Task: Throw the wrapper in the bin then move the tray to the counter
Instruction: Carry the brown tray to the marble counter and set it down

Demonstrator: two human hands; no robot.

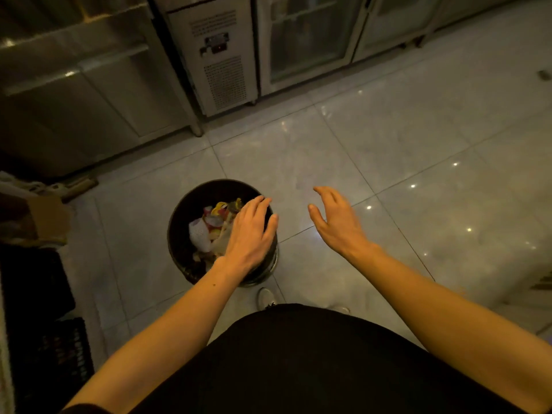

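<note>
A round dark bin (182, 216) stands on the tiled floor in front of my feet. Crumpled wrappers and scraps (206, 227), white, yellow and red, lie inside it. My left hand (249, 231) hovers palm down over the bin's right side, fingers spread, holding nothing. My right hand (336, 222) hangs over the bare floor to the right of the bin, fingers apart and empty. No tray is in view.
Steel cabinets (89, 94) and a glass-door fridge unit (304, 40) line the far wall. A cardboard box (44, 218) and dark crates (44, 339) sit at the left. My white shoe (265, 298) is just behind the bin. Shiny floor tiles (418, 144) stretch to the right.
</note>
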